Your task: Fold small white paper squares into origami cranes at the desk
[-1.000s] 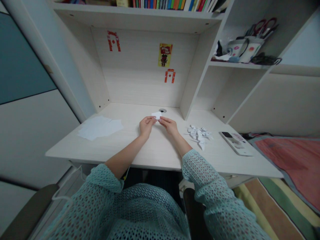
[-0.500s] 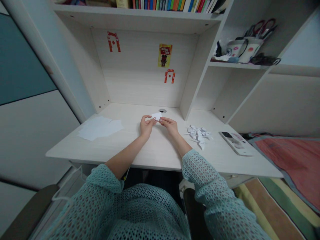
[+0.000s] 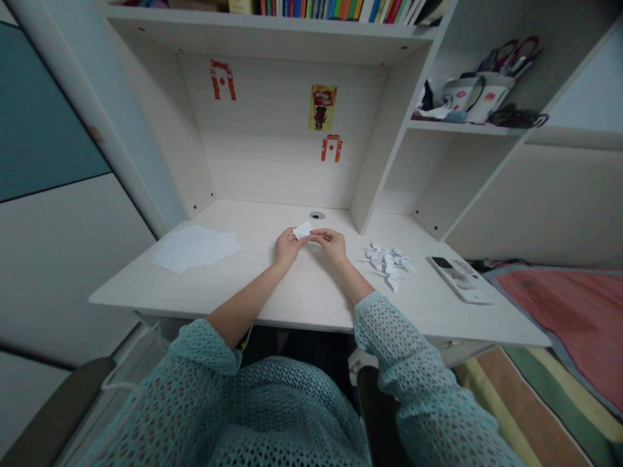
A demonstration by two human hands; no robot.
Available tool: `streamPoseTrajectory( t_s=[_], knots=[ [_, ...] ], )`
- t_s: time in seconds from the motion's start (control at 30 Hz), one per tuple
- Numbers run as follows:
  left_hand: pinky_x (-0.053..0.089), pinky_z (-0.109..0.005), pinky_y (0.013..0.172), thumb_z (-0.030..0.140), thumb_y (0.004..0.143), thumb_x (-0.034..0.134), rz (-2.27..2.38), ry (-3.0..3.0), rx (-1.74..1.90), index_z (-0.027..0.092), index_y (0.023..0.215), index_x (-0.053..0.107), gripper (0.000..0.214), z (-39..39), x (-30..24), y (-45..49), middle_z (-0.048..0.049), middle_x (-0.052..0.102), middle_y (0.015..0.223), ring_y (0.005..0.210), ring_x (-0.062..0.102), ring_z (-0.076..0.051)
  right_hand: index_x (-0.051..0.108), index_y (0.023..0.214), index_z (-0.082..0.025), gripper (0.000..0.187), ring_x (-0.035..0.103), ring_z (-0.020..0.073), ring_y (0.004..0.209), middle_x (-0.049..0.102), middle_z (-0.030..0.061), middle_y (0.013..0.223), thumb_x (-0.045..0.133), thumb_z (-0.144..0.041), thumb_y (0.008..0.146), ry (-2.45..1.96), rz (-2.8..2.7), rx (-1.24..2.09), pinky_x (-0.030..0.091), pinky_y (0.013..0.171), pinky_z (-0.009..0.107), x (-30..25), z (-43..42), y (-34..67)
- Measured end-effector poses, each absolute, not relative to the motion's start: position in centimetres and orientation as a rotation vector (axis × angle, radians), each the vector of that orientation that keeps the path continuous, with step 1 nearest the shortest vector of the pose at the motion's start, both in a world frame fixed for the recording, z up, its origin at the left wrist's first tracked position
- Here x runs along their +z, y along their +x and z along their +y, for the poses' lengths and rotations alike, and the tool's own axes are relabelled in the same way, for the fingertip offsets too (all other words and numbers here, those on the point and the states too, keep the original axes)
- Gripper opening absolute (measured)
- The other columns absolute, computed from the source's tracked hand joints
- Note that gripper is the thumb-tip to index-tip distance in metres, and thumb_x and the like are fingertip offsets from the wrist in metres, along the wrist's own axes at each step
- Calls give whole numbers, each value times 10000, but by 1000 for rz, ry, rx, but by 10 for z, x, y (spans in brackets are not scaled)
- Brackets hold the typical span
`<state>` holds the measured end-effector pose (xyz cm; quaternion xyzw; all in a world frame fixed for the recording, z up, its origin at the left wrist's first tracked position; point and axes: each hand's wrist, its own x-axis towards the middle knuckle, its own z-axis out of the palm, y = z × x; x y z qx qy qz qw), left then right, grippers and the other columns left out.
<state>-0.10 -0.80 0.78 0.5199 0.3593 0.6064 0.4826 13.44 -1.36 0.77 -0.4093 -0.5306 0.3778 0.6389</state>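
Observation:
A small white piece of paper (image 3: pixel 302 229) is held up over the middle of the desk. My left hand (image 3: pixel 288 246) is closed on it, thumb in front and fingers around its left side. The fingertips of my right hand (image 3: pixel 331 243) pinch at its lower right corner, close to my left thumb. To the left lies a spread of white paper sheets (image 3: pixel 195 248). A small heap of folded or twisted white paper pieces (image 3: pixel 388 261) lies to the right of my right hand.
A phone (image 3: pixel 457 279) lies on the desk (image 3: pixel 302 298) at the right. Behind is a round cable hole (image 3: pixel 317 215). Upright shelf panels (image 3: pixel 389 143) rise at the back. Cups with scissors and pens (image 3: pixel 487 94) stand on a right shelf, and books (image 3: pixel 335 10) line the top.
The paper has tilted, its right side turned upward, and sits slightly further left. My left hand has shifted a little to the right, its fingers now closer around the paper.

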Motion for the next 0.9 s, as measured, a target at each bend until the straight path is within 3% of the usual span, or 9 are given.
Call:
streamPoseTrajectory(
  t_s=[0.17,0.43,0.53,0.73,0.9],
  knots=[
    [498,-303,724,264,538,772,801,1176,1421,132,869,622,387,-4,3,0,-67,692,788,701,640,-161,696,756,-170,252,662,183,709,710,60,766,729,-344,576,-913,-1230,862,508,742,313,9,-15,134],
    [484,-360,810,311,681,696,798,1099,1343,124,787,628,226,-15,14,3,-105,688,833,758,667,-192,688,747,-170,279,641,167,658,700,54,720,738,-364,552,-967,-1204,833,497,691,302,12,-12,139],
    [491,-362,789,331,673,700,842,1111,1369,127,707,615,223,-14,11,2,-98,686,790,737,664,-194,683,770,-174,299,631,159,655,693,46,706,731,-384,563,-978,-1222,835,493,686,296,10,-11,139],
    [498,-306,684,395,669,674,949,1209,1390,149,675,628,250,-6,0,0,-54,668,673,667,636,-174,671,848,-178,400,631,162,726,688,65,890,773,-357,506,-972,-1297,753,489,696,285,2,-12,131],
    [501,-325,701,369,690,661,911,1215,1411,151,699,627,221,-7,-2,2,-56,667,680,670,640,-181,652,825,-174,402,630,168,703,685,46,780,777,-365,494,-999,-1246,727,480,652,273,-1,-11,126]
  ],
)
